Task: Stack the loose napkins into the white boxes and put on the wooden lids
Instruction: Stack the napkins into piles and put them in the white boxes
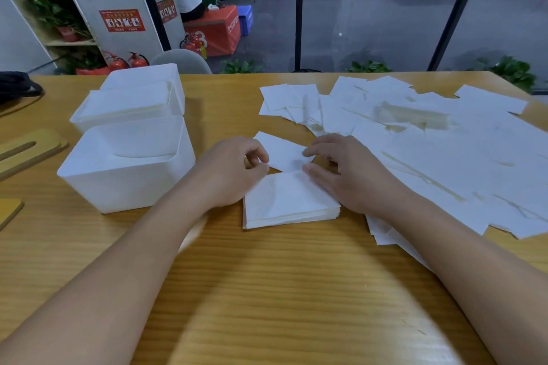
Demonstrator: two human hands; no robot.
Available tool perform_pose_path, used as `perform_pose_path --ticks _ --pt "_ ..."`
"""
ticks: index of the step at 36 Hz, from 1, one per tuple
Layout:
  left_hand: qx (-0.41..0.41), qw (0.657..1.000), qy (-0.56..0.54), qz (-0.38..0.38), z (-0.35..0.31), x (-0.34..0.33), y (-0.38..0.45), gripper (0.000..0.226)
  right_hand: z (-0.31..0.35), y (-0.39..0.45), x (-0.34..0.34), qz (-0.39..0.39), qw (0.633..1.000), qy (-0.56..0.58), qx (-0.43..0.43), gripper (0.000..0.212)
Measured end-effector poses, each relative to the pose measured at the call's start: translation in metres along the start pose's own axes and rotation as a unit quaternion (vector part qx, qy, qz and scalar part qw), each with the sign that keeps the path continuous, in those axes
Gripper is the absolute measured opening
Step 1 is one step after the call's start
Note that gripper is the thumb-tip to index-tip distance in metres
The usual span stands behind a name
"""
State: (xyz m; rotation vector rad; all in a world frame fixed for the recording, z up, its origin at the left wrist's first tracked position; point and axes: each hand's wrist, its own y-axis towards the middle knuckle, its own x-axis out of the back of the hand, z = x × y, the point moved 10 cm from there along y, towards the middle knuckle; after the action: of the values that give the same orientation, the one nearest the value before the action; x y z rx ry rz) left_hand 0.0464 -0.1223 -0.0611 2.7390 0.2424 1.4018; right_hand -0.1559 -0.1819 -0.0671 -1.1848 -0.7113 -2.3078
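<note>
Near box (127,169) part-filled; far box (133,101) brimming with napkins.

White napkins (430,139), white boxes (127,169) — pale wooden lids (29,148), a yellow-brown wood-grain table (267,290).

Two bare hands work over a squared stack of napkins (289,201) on a wooden table (267,290). The left hand (234,170) pinches the edge of a single napkin (281,152) lying above the stack; the right hand (350,172) rests fingers on the stack's far corner. Loose napkins (430,133) spread to the right, three white boxes (127,169) and wooden lids (26,149) to the left.
</note>
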Motion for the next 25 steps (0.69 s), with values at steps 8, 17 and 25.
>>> perform_pose_path --ticks 8,17,25 --pt "-0.001 0.998 0.010 -0.055 0.006 0.008 0.006 0.014 0.000 0.004 -0.015 0.048 0.997 -0.058 -0.002 0.048" --pt "-0.001 0.997 0.019 -0.079 0.005 0.011 0.006 0.031 0.007 -0.001 -0.007 0.029 0.999 -0.017 0.015 0.039" --pt "0.022 0.996 -0.038 -0.076 0.010 0.010 0.006 0.077 0.030 -0.008 0.022 -0.058 0.992 0.052 0.094 0.031"
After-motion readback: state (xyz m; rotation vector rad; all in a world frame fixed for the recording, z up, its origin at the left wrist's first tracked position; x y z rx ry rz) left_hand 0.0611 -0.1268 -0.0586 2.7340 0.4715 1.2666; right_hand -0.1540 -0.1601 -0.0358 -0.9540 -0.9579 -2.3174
